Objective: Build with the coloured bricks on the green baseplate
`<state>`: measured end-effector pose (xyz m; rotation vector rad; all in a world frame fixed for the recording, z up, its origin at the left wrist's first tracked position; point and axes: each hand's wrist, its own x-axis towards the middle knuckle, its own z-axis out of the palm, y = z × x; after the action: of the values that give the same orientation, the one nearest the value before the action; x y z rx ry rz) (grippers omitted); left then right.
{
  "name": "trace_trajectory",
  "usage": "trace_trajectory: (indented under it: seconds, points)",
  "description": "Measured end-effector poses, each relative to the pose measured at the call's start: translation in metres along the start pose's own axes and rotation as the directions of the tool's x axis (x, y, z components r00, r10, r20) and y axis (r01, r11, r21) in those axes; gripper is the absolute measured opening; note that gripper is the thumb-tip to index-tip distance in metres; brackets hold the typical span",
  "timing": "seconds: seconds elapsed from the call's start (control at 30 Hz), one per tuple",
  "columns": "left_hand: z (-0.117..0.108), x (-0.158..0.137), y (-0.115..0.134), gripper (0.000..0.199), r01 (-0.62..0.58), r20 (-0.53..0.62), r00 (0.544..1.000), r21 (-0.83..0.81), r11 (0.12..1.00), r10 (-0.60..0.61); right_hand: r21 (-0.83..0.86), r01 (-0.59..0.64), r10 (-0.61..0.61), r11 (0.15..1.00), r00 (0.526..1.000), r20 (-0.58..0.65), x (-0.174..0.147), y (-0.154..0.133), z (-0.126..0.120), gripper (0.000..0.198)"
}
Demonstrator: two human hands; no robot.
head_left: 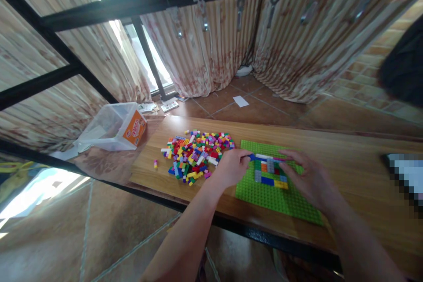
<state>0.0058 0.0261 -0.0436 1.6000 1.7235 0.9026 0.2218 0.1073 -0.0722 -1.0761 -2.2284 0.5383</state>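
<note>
My left hand (pixel 235 167) has its thumb and forefinger pinched together on a dark blue brick (pixel 252 157), just at the near-left side of a low block of bricks (pixel 270 167). That block lies between my two hands, on a green studded baseplate (pixel 264 200). My right hand (pixel 306 178) reaches in from the other side, its fingertips by a magenta brick (pixel 279 159) at the block's far right corner; I cannot tell whether they grip it or only touch it.

So far, a roughly rectangular border stands in white, green, grey, blue and yellow, with grey, orange and red pieces inside. It looks like an early stage: green studs show all around it, and a large multicoloured heap of loose bricks (pixel 198 156) lies to the left of my left hand on the wooden table (pixel 350 154). How many of those remain to be added, I cannot tell.
</note>
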Motion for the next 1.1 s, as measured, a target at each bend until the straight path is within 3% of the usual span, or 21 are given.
trace_trajectory:
  seconds: [0.17, 0.57, 0.9, 1.1]
  points:
    - [0.013, 0.007, 0.006, 0.033, -0.037, 0.038, 0.999, 0.035, 0.999, 0.036, 0.024, 0.092, -0.092, 0.995, 0.995, 0.021, -0.001, -0.013, 0.004, 0.033]
    - [0.027, 0.021, -0.007, 0.009, -0.021, 0.009, 1.0, -0.211, 0.977, 0.024, -0.041, 0.102, -0.1, 0.994, 0.994, 0.042, 0.003, -0.021, 0.023, 0.029]
    - [0.021, 0.021, -0.003, 0.01, 0.073, -0.096, 0.993, -0.021, 0.997, -0.075, -0.093, 0.03, -0.03, 0.995, 1.0, -0.002, 0.006, -0.016, 0.032, 0.028]
    - [0.024, 0.02, -0.002, 0.016, 0.089, -0.056, 0.994, -0.002, 0.996, -0.089, -0.056, -0.029, 0.027, 0.998, 0.999, -0.029, 0.006, -0.018, 0.031, 0.028]
